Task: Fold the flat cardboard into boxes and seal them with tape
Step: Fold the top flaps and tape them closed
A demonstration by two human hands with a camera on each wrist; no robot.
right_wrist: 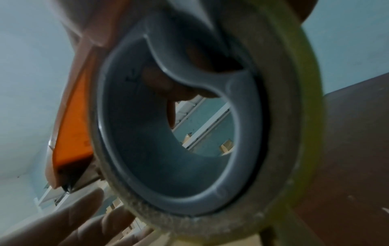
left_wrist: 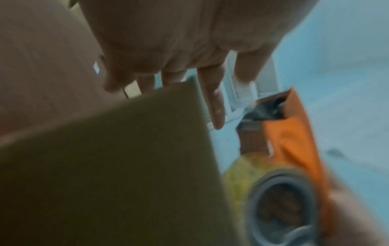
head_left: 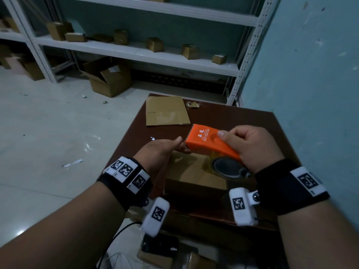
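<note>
1. The right hand (head_left: 250,144) grips an orange tape dispenser (head_left: 209,141), fingers curled round its body, thumb on top; it is held above the near part of the desk (head_left: 252,121).
2. The left hand (head_left: 161,150) reaches to the dispenser's toothed end with fingers straight and loosely spread; whether it pinches tape cannot be told.
3. A folded cardboard box (head_left: 194,171) sits on the desk under both hands.
4. A flat cardboard sheet (head_left: 167,110) lies at the desk's far left corner.
</note>
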